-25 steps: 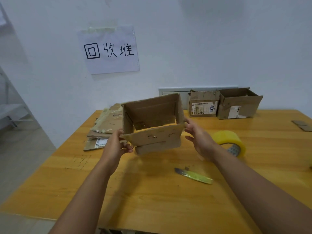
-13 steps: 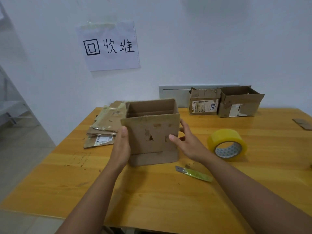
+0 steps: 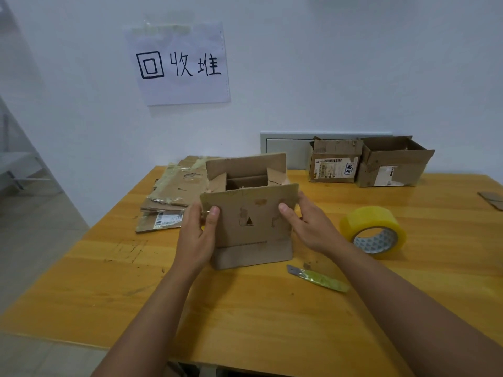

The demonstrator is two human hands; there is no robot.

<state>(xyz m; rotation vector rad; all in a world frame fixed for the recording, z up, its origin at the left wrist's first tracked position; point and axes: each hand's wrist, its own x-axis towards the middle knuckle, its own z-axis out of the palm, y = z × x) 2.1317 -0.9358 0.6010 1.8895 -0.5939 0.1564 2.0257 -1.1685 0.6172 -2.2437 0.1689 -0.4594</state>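
Note:
A small worn cardboard box point(image 3: 251, 227) stands upright on the wooden table point(image 3: 245, 308), its top open and its flaps raised. My left hand point(image 3: 197, 238) grips the near flap's left edge, thumb on the front face. My right hand point(image 3: 310, 227) grips the same flap's right edge, thumb on the front, fingers behind. The near flap has a small triangular hole and torn patches.
A roll of yellow tape point(image 3: 374, 229) stands right of the box. A green utility knife point(image 3: 318, 278) lies in front. Flattened cardboard point(image 3: 174, 194) is stacked at the left. Two open boxes point(image 3: 337, 164) point(image 3: 392, 164) sit by the wall under a paper sign point(image 3: 179, 63).
The box has gone from tilted in the air to upright on the table. Both hands have shifted onto the near flap's side edges.

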